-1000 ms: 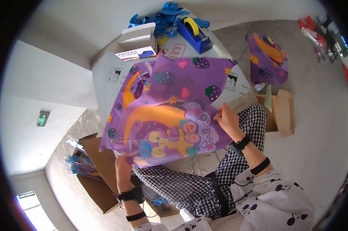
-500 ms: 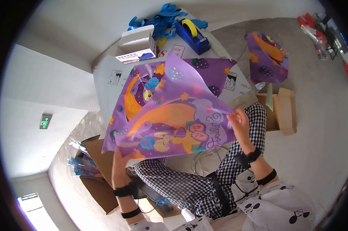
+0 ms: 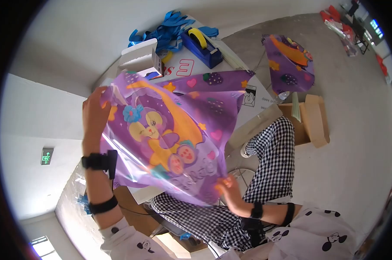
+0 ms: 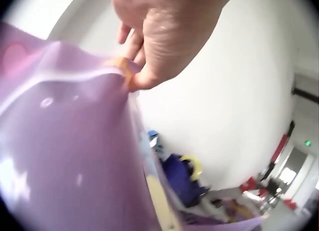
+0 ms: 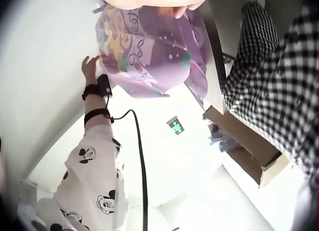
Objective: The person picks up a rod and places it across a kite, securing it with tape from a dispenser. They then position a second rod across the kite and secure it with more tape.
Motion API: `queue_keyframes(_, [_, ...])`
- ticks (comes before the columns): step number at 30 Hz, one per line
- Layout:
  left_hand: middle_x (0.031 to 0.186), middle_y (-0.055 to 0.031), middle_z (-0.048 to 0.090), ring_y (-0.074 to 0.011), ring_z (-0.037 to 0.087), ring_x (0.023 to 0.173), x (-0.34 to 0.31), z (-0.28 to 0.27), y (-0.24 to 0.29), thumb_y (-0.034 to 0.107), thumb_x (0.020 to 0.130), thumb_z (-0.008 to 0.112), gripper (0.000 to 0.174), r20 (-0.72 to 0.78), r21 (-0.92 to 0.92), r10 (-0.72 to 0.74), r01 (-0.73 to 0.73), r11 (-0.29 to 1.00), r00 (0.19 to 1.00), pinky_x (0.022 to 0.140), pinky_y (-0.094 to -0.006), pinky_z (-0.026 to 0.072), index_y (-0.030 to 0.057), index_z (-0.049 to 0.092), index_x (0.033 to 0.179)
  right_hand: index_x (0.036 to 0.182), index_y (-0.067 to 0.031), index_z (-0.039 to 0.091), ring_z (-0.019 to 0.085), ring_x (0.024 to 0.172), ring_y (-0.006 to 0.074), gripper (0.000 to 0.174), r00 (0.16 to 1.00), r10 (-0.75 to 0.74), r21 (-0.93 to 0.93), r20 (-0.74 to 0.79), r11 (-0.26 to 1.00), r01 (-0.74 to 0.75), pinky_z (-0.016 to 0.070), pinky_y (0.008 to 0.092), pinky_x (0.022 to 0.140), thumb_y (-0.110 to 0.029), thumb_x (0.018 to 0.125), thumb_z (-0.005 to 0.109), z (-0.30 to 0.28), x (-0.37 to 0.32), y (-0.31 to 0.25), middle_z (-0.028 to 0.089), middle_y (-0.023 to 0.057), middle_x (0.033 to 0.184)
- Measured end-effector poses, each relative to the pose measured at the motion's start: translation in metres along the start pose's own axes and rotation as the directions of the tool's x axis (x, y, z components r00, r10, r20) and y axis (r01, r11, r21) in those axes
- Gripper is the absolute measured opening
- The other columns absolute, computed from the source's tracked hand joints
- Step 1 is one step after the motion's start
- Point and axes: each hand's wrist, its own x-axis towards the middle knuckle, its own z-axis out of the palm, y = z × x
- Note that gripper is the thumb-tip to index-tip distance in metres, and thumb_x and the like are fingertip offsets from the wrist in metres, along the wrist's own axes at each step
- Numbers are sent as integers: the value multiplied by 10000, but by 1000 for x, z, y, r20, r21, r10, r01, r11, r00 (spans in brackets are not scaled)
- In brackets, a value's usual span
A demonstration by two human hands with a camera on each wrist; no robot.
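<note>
1. Head view, leftmost: a green exit sign (image 3: 47,156) shows on the wall, left of the left hand and lower down.
2. The left hand (image 3: 94,110) is raised, its thumb and fingers closed in a pinch on the upper left corner of a purple plastic sheet (image 3: 165,125); the left wrist view shows this grip up close.
3. Below the left hand, past the sheet's lower edge, stands a brown cardboard box (image 3: 136,210).
4. The sheet hangs tilted between the two hands, its bear-and-moon print turned toward the person, over the near part of a table (image 3: 257,104).
5. Beyond the left hand and to its right sit an open white box (image 3: 137,61), a heap of blue ribbons (image 3: 165,32) and a blue tape dispenser (image 3: 209,55) with yellow tape.
6. Behind the held sheet, a second purple sheet (image 3: 224,82) lies on the table, farther out than the right hand.
7. The right hand (image 3: 232,195), lower than the left, has its fingers curled and pinches the sheet's lower right edge.
8. Right of the right hand are a checked trouser leg (image 3: 274,160), an open carton (image 3: 315,121) and, farther out, another purple printed piece (image 3: 290,63).
</note>
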Motion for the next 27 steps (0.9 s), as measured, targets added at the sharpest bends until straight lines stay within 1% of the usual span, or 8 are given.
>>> queue_keyframes(3, [1305,-169,552,-353,532,1182,-9,48,10,142,817,689,511,-247,217,79,-24,976,966,1020,-458,412,48,532,1295,1106,-31,489,640,880,149,247,996,80,37,49,996,-82,536,288,739,-163,949,628,36,11,48,625,79,970])
queue_keyframes(8, [1454,-186,404,-385,388,1320,-93,143,110,294,842,680,635,160,-52,60,-52,997,985,1092,-528,309,109,457,1407,1106,-20,527,650,795,135,279,967,205,11,155,978,-209,561,285,712,-223,947,635,55,38,49,642,68,965])
queue_keyframes(11, [1528,-213,286,-410,235,1424,-137,185,152,329,835,691,763,266,-232,78,-15,973,961,1130,-566,234,123,349,1485,1093,-10,566,657,782,125,322,785,445,-318,430,889,-330,557,273,701,-295,953,622,16,57,31,662,56,923])
queue_keyframes(15, [1552,-226,227,-402,149,1463,-165,210,158,359,841,682,801,318,-190,-37,101,977,948,1145,-593,167,126,302,1506,1125,-12,589,681,870,149,311,487,620,-723,615,690,34,556,274,697,-281,967,589,-54,70,-115,692,81,966])
queue_keyframes(19, [1563,-222,207,-392,146,1467,-169,211,170,361,851,666,781,266,-160,-95,141,977,959,1156,-584,144,98,314,1497,973,-53,605,661,775,124,98,911,-52,-635,409,701,325,511,241,629,-145,945,588,-75,130,-269,688,34,906])
queue_keyframes(21, [1562,-220,211,-381,154,1468,-168,211,190,354,853,663,760,224,-176,-32,72,982,974,1163,-565,149,89,335,1485,874,-33,589,656,774,160,153,654,-654,-700,380,259,666,502,303,683,-156,866,679,-85,213,-290,670,48,834])
queue_keyframes(23, [1550,-211,244,-375,191,1457,-160,218,216,331,851,663,721,236,-243,46,13,970,971,1163,-547,177,88,370,1463,900,-20,607,669,808,236,173,605,-722,-899,335,-53,434,504,349,720,-144,830,704,-83,269,-298,684,96,859])
queue_keyframes(27, [1526,-191,302,-367,265,1426,-130,225,262,241,847,669,636,134,-495,57,17,869,989,1154,-530,228,40,431,1402,889,-16,638,672,833,310,152,678,-702,-960,217,-26,280,511,388,720,-129,814,707,-71,309,-289,696,142,868])
